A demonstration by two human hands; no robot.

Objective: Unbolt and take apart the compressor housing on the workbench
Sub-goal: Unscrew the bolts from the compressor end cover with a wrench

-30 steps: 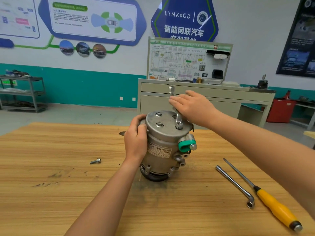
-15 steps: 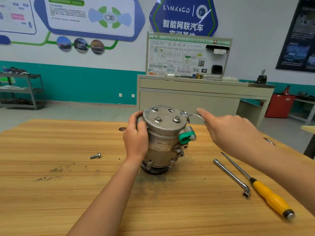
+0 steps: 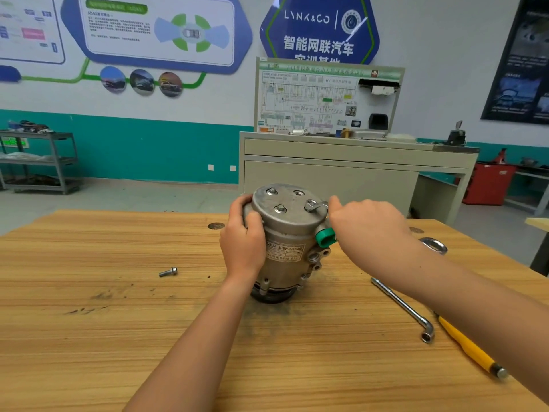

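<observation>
Head cam: compressor (image 3: 289, 230) standing upright mid-workbench (image 3: 118, 322), left hand (image 3: 242, 242) wrapping its side, right hand (image 3: 365, 224) pinching a wrench (image 3: 320, 207) sitting on a top bolt (image 3: 310, 202). Loose bolt (image 3: 168, 272) lying left of compressor; L-wrench (image 3: 404, 307) and yellow screwdriver (image 3: 469, 349) lying right, forearm covering part of screwdriver. Compressor label (image 3: 285, 251) reading "SGMW"; wall sign (image 3: 319, 28) behind reading "LYNK&CO".

The person shows as two arms, uncovered as far as the frame reaches. The left hand (image 3: 243, 242) and right hand (image 3: 368, 224) are bare. The left forearm (image 3: 190, 337) and right forearm (image 3: 463, 292) are bare too, smooth and slender, widening toward the picture's edge. Fingernails are too small to tell.
</observation>
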